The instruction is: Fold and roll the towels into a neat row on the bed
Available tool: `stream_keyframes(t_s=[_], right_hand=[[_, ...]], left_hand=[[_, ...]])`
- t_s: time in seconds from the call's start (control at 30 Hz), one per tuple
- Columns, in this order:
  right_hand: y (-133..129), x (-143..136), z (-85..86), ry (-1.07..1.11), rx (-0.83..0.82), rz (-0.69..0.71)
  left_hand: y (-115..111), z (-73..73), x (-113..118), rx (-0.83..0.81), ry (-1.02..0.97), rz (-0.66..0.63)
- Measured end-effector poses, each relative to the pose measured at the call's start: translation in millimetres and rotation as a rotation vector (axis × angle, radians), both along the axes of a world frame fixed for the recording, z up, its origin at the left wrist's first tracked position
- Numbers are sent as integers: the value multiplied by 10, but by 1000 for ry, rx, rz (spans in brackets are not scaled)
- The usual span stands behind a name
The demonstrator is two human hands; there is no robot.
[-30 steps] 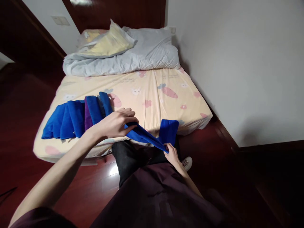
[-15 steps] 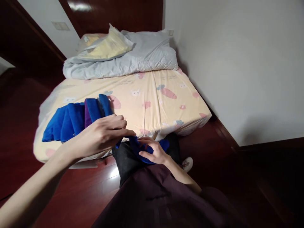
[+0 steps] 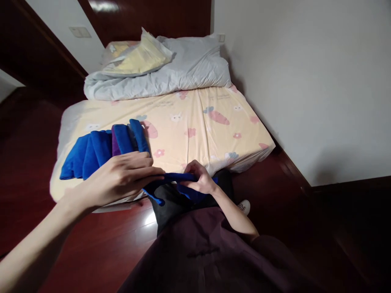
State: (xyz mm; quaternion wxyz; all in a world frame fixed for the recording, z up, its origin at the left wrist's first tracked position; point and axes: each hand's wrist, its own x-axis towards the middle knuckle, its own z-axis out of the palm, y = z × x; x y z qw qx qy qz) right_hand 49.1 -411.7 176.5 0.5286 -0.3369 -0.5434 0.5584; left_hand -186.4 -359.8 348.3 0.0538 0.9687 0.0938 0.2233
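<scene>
A blue cloth (image 3: pixel 179 177) is stretched between my two hands, above my dark trousers. My left hand (image 3: pixel 122 175) pinches one end of it, and a loose flap hangs below the fingers. Thumb and fingers of my right hand (image 3: pixel 200 177) are closed around the other end, with more blue fabric drooping beneath toward my lap. Just beyond my left hand, a row of folded cloths (image 3: pixel 99 150), mostly blue with one purple, lies overlapping on the bed. My left hand hides the front of part of that row.
The low bed (image 3: pixel 195 126) wears a yellow sheet printed with carrots and rabbits. A grey quilt (image 3: pixel 195 61) and a yellow pillow (image 3: pixel 146 55) lie at its far end. A white wall (image 3: pixel 305 89) stands on the right. Dark red floor (image 3: pixel 122 252) surrounds the bed.
My right hand has gone from loosely spread on the cloth to closed on it and has risen slightly. The cloth, bunched on my lap before, is now lifted and pulled straight between both hands.
</scene>
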Motion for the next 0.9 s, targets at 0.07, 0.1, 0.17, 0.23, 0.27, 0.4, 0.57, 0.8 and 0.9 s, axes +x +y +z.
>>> stream_keyframes(t_s=[0.07,0.1,0.17,0.23,0.27,0.4,0.57,0.8,0.9], right_hand=[[22,155,-7,-11,-37,102],[28,238,-11,-19,-49,170],[27,388,-23,-40,-59,296],[8,485,-46,-74,-48,364],[-10,509,-61,-103,-42,387],[-118,460,-156,-248,-70,480],[-262,372,-407,-432,-144,516],[-485,616,-869,-889,-250,494],[-594,806,-1051,-1092,-266,440]], left_hand=[[6,16,-18,-38,5,-24],[16,27,-33,-50,5,-30],[45,48,-68,-53,-14,-34],[75,62,-100,-44,-42,-35],[86,63,-110,-37,-54,-32],[101,37,-127,-13,-42,-31],[147,24,-192,80,-14,-4],[282,122,-449,76,-73,132],[337,95,-573,82,-107,227]])
